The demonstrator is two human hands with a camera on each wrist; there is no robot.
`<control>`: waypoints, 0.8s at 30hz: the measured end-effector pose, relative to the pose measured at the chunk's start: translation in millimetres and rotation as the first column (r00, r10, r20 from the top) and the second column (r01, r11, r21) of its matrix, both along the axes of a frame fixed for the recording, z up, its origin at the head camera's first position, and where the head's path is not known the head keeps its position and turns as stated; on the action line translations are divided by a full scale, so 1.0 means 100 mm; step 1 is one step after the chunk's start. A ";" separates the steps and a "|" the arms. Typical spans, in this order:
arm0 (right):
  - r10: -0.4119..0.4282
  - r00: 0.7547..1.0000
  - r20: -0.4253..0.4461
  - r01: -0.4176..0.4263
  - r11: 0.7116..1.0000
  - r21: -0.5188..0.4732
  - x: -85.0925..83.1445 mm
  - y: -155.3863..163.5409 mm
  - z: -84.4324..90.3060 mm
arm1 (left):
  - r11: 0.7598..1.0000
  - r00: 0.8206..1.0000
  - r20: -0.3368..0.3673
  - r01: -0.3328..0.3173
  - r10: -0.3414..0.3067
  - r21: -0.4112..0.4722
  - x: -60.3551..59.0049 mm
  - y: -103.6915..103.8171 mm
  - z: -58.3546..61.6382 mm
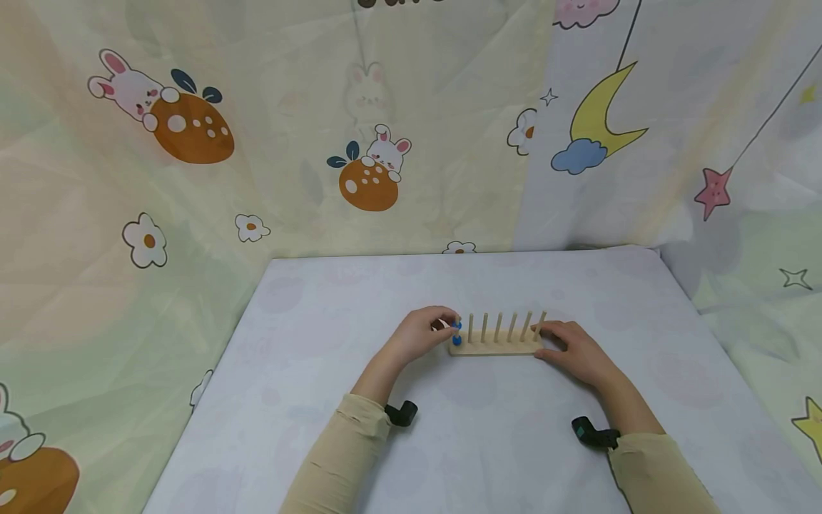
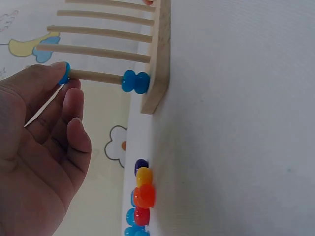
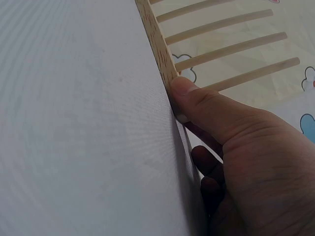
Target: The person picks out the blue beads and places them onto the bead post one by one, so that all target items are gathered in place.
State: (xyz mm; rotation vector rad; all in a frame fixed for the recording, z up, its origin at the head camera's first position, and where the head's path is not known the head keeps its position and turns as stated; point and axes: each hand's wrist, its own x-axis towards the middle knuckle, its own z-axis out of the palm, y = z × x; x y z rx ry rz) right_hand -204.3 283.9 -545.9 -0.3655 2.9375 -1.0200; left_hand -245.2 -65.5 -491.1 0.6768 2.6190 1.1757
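A wooden peg board (image 1: 494, 349) with a row of upright wooden pegs stands on the table. My left hand (image 1: 420, 332) is at its left end, pinching a blue bead (image 2: 64, 73) between thumb and fingers at the tip of the end peg (image 2: 96, 76). Lower on that same peg, blue bead shapes (image 2: 135, 82) sit against the base; whether they are one bead or two I cannot tell. My right hand (image 1: 578, 350) grips the right end of the board, its thumb (image 3: 184, 86) on the base edge beside the last peg (image 3: 256, 73). Its other fingers are partly hidden.
Several loose beads (image 2: 142, 196) in purple, yellow, orange, red and blue lie on the table in the left wrist view; the head view does not show them. A pale cloth covers the table (image 1: 475, 428), and patterned fabric (image 1: 449, 143) hangs behind it.
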 end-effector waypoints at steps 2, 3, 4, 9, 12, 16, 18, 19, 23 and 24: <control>0.002 1.000 0.001 -0.002 1.000 0.000 0.00 0.00 0.00 | 1.000 1.000 0.003 0.003 -0.003 0.003 0.00 0.00 -0.04; 0.002 1.000 0.001 -0.002 1.000 0.001 0.00 0.01 0.00 | 1.000 1.000 0.004 0.005 -0.005 0.003 -0.01 0.00 -0.05; 0.001 1.000 0.001 -0.001 1.000 0.000 0.00 0.01 -0.01 | 1.000 1.000 0.005 0.006 -0.006 0.004 -0.01 0.00 -0.07; 0.002 1.000 0.001 -0.002 1.000 0.004 -0.01 0.01 -0.01 | 1.000 1.000 0.005 0.004 -0.004 -0.006 -0.01 0.00 -0.12; 0.005 1.000 0.006 -0.005 1.000 0.002 -0.01 0.01 0.00 | 1.000 1.000 0.013 0.004 -0.004 -0.013 0.00 0.00 -0.14; 0.004 1.000 0.010 -0.004 1.000 0.001 -0.01 0.00 0.00 | 0.999 1.000 0.026 0.006 -0.005 -0.034 0.00 0.00 -0.16; 0.004 1.000 0.010 -0.004 1.000 -0.001 -0.01 0.00 0.01 | 0.999 1.000 0.025 0.008 -0.007 -0.053 0.00 0.00 -0.17; 0.004 1.000 0.010 -0.004 1.000 0.001 -0.02 0.00 0.00 | 0.998 1.000 0.023 0.011 -0.009 -0.063 0.00 0.00 -0.18; 0.001 1.000 0.013 -0.001 1.000 0.002 -0.01 0.01 0.00 | 0.996 1.000 0.016 0.023 -0.021 -0.090 -0.01 -0.01 -0.21; 0.002 1.000 0.013 -0.002 1.000 0.003 -0.01 0.01 -0.01 | 0.996 1.000 0.017 0.025 -0.024 -0.091 -0.01 -0.02 -0.21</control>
